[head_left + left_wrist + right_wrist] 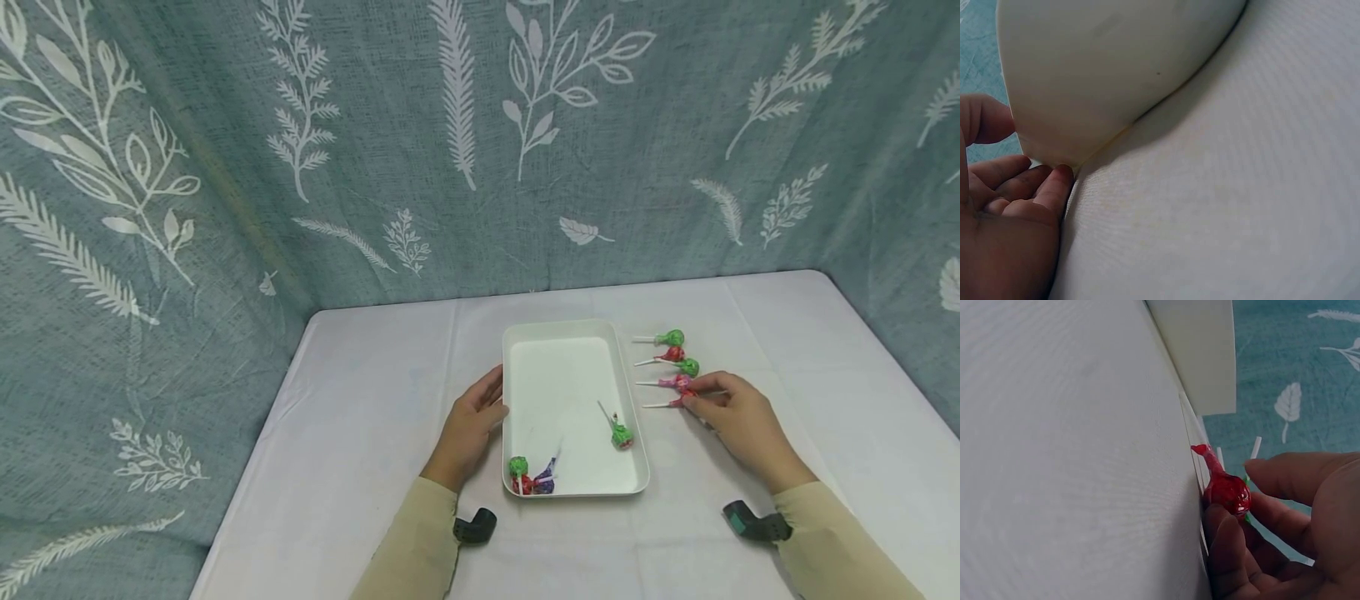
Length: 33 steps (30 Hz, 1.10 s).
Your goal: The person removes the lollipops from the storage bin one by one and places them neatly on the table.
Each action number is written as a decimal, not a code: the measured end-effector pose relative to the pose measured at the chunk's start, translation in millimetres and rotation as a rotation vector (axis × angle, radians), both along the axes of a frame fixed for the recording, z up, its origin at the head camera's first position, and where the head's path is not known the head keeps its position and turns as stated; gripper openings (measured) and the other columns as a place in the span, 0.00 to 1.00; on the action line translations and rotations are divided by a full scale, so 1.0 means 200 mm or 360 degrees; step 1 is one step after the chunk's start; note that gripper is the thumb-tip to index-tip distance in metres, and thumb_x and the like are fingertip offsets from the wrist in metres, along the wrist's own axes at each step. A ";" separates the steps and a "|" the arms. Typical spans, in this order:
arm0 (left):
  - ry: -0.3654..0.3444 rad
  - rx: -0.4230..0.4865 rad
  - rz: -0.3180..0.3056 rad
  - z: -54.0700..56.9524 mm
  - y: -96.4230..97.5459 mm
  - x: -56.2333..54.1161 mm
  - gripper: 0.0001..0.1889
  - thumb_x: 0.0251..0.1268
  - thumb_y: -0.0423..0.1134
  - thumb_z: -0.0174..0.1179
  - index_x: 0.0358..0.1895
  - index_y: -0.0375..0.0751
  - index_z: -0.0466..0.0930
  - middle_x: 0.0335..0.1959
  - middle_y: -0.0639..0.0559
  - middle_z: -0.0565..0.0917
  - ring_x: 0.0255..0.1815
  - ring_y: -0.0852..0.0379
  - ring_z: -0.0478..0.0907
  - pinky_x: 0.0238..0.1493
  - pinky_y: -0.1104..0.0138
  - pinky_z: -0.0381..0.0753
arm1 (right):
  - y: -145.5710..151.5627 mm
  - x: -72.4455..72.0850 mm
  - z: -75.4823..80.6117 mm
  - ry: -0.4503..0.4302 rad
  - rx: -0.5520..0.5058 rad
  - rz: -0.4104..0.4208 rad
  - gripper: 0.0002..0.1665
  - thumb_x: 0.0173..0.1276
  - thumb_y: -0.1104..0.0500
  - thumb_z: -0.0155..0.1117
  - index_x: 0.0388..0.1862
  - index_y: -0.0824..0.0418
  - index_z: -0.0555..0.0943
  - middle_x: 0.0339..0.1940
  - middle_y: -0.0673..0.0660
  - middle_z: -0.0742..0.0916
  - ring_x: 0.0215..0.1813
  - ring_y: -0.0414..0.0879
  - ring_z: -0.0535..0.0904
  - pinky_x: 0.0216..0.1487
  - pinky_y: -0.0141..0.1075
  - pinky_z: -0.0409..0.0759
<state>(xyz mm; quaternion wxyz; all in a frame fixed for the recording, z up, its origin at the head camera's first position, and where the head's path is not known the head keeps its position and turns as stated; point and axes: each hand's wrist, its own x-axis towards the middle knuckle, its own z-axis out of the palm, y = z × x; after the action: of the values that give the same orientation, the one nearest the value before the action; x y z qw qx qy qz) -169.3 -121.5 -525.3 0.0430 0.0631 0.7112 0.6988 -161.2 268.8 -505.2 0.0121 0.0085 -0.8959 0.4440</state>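
My left hand [467, 427] rests against the left side of the white tray [551, 327], thumb near the rim and the other fingertips low by the cloth. At the tray's right, my right hand [738, 425] pinches the head of a red lollipop [1227, 492], the nearest in a row; its stick points toward the tray. Just beyond it lie a pink lollipop [681, 382], a green one [687, 367], another red one [673, 354] and a farthest green one [670, 337]. Inside the tray, a green lollipop [621, 436] lies near the right wall.
In the tray's near left corner, a green lollipop [518, 467], a red one [522, 484] and a purple one [545, 480] lie bunched together. A white cloth covers the table [390, 400]. Leaf-patterned curtains [405, 150] hang behind and along both sides.
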 end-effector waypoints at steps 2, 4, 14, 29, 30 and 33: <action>0.0003 0.0003 0.0000 0.00 0.00 0.00 0.34 0.75 0.25 0.55 0.84 0.34 0.65 0.82 0.43 0.69 0.82 0.45 0.66 0.78 0.59 0.69 | 0.00 0.00 0.00 0.0003 -0.0003 -0.0005 0.17 0.80 0.57 0.70 0.59 0.68 0.83 0.52 0.66 0.88 0.43 0.51 0.84 0.33 0.34 0.86; -0.0001 -0.0004 0.0003 0.00 0.00 0.00 0.34 0.75 0.25 0.55 0.84 0.35 0.65 0.82 0.44 0.70 0.81 0.46 0.67 0.78 0.60 0.69 | 0.01 0.00 0.01 -0.0003 0.0002 -0.0021 0.18 0.82 0.56 0.68 0.59 0.68 0.83 0.52 0.67 0.88 0.42 0.52 0.85 0.34 0.34 0.86; -0.0006 0.0001 -0.0002 -0.01 0.00 -0.01 0.34 0.75 0.25 0.55 0.84 0.36 0.66 0.82 0.46 0.70 0.81 0.48 0.67 0.78 0.61 0.69 | 0.03 0.00 0.03 0.0012 -0.0041 -0.0083 0.22 0.85 0.50 0.63 0.62 0.67 0.83 0.48 0.63 0.88 0.40 0.51 0.83 0.31 0.35 0.83; 0.0017 -0.0005 -0.0009 -0.01 0.00 -0.01 0.34 0.75 0.26 0.55 0.84 0.35 0.65 0.82 0.44 0.69 0.82 0.46 0.66 0.79 0.60 0.68 | -0.08 0.06 0.16 0.0098 -0.0128 0.0070 0.18 0.83 0.52 0.67 0.60 0.64 0.85 0.50 0.60 0.88 0.45 0.51 0.83 0.37 0.34 0.82; 0.0018 -0.0012 -0.0006 -0.01 0.00 -0.01 0.34 0.75 0.26 0.55 0.84 0.35 0.65 0.82 0.44 0.69 0.82 0.46 0.66 0.79 0.60 0.68 | -0.09 0.07 0.16 0.0124 -0.0129 0.0093 0.17 0.83 0.54 0.67 0.59 0.64 0.85 0.51 0.60 0.88 0.46 0.50 0.83 0.37 0.33 0.83; 0.0016 -0.0041 0.0010 0.00 0.00 -0.01 0.34 0.75 0.26 0.55 0.84 0.34 0.65 0.82 0.43 0.69 0.82 0.46 0.66 0.79 0.60 0.68 | -0.13 0.08 0.18 0.0200 -0.0134 0.0164 0.13 0.81 0.58 0.68 0.57 0.65 0.86 0.52 0.59 0.89 0.46 0.49 0.82 0.38 0.32 0.83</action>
<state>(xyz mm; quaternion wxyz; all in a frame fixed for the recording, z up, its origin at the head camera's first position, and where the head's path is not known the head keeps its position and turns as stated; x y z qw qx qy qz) -170.6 -121.2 -526.0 0.0381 0.0638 0.7205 0.6894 -145.9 242.4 -470.0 0.0458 0.0819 -0.8722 0.4800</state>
